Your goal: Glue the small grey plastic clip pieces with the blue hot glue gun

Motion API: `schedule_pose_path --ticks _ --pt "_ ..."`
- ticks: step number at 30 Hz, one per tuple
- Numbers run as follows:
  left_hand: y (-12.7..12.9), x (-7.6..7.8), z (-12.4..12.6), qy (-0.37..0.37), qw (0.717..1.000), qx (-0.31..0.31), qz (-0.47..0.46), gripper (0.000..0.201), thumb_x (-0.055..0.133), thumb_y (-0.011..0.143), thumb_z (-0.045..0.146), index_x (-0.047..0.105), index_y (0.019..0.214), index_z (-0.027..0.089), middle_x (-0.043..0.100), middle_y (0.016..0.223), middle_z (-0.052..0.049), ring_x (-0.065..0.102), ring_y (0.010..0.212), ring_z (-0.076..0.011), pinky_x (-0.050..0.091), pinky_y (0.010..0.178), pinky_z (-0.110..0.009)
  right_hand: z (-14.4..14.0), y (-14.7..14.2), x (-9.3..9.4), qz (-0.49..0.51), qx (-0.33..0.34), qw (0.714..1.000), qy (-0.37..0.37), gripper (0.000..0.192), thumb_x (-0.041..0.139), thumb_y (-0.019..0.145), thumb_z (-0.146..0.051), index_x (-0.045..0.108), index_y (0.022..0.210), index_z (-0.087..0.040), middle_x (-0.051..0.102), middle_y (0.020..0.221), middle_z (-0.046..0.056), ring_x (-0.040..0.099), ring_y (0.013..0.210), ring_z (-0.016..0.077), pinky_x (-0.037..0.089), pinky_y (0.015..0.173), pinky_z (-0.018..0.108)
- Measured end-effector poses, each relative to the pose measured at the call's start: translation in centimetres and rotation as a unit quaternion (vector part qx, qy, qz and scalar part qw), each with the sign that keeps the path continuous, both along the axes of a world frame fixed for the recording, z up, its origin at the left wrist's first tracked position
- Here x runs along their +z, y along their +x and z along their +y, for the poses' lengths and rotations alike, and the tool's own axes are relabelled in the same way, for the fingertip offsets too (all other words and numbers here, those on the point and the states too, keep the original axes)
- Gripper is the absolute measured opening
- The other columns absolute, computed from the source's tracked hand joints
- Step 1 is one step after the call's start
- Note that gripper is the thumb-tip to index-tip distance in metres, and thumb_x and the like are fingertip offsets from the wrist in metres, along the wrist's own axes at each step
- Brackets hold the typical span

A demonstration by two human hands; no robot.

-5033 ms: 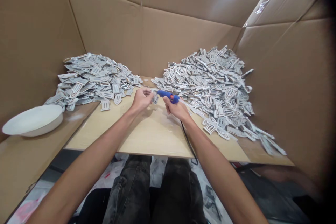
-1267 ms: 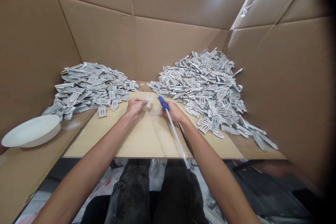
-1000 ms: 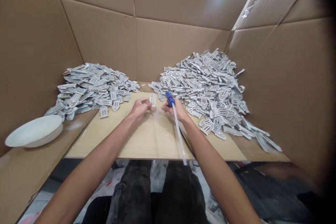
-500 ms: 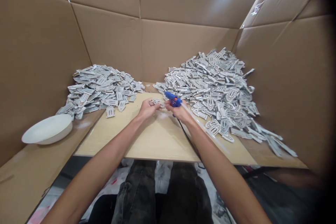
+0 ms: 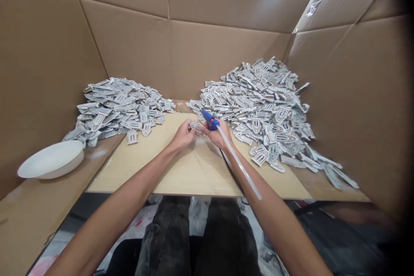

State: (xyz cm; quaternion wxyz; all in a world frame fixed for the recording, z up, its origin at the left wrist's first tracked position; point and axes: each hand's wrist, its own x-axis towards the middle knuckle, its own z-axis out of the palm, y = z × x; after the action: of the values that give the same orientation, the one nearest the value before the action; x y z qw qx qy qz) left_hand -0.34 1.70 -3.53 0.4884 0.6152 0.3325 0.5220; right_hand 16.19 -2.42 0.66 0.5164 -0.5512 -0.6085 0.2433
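Observation:
Over the middle of the yellowish board (image 5: 187, 177), my left hand (image 5: 183, 134) is closed on a small grey-white slotted piece (image 5: 195, 126) with an arched outline. My right hand (image 5: 217, 136) grips a blue hot glue gun (image 5: 210, 120), with a long clear glue stick (image 5: 241, 166) sticking out of its back and lying over my forearm. Fingertips of the right hand reach the edge of the piece; whether they pinch it I cannot tell. A dark cord runs down from the gun to the board's front edge.
A large heap of similar slotted pieces (image 5: 258, 99) rises at the back right, spilling toward the right edge. A smaller heap (image 5: 119, 108) lies at the left. A white oval bowl (image 5: 51, 161) stands on cardboard at far left. Tall cardboard walls (image 5: 226, 56) enclose the sides and back.
The glue gun has turned in my right hand, so its glue stick now lies along my forearm. The piece in my left hand has tilted, and both hands are closer together.

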Motion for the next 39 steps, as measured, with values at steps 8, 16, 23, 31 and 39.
schedule_pose_path --ticks 8,16,23,31,39 --pt "-0.2 -0.2 -0.3 0.050 0.997 0.005 0.054 0.011 0.065 0.097 0.025 0.059 0.105 0.019 0.071 0.089 -0.001 0.073 0.079 -0.0161 0.052 0.075 -0.025 0.0 -0.3 -0.3 -0.009 0.000 1.000 0.007 0.026 0.084 0.068 -0.038 0.072 0.082 -0.020 0.074 0.078 0.003 0.067 0.074 0.0212 0.051 0.074 0.032" --pt "-0.1 1.0 -0.4 -0.069 0.996 0.055 -0.007 0.017 0.067 0.098 0.018 0.050 0.098 0.021 0.064 0.074 0.003 0.059 0.059 -0.0105 0.046 0.059 -0.021 -0.3 -0.6 -0.2 -0.113 -0.012 0.989 0.095 0.041 0.081 0.073 -0.057 0.059 0.078 -0.022 0.067 0.077 0.002 0.056 0.072 0.0192 0.042 0.070 0.031" --pt "0.1 1.8 -1.9 -0.112 0.986 -0.064 -0.106 0.045 0.084 0.084 0.019 0.044 0.103 0.022 0.071 0.094 0.000 0.072 0.079 -0.0149 0.060 0.078 -0.032 0.0 -0.4 -0.7 -0.047 0.006 0.997 0.068 0.046 0.084 0.070 -0.061 0.060 0.078 -0.022 0.067 0.073 0.001 0.058 0.067 0.0177 0.045 0.068 0.031" --pt "-0.5 2.1 -1.2 -0.086 0.991 -0.051 -0.084 0.029 0.085 0.073 0.016 0.062 0.090 0.015 0.070 0.079 -0.002 0.063 0.061 -0.0123 0.050 0.064 -0.026 0.1 -0.2 -0.5 0.049 0.072 0.996 -0.005 0.039 0.081 0.077 -0.058 0.068 0.082 -0.021 0.071 0.072 0.004 0.064 0.062 0.0181 0.051 0.059 0.031" --pt "-0.8 2.0 -0.9 -0.070 0.996 0.019 -0.053 0.022 0.084 0.079 0.026 0.066 0.075 0.015 0.063 0.062 -0.002 0.053 0.052 -0.0108 0.039 0.056 -0.024 0.5 -0.1 -0.8 0.059 0.080 0.995 -0.021 0.062 0.066 0.084 -0.080 0.074 0.092 -0.020 0.076 0.084 0.009 0.065 0.064 0.0172 0.049 0.055 0.028"
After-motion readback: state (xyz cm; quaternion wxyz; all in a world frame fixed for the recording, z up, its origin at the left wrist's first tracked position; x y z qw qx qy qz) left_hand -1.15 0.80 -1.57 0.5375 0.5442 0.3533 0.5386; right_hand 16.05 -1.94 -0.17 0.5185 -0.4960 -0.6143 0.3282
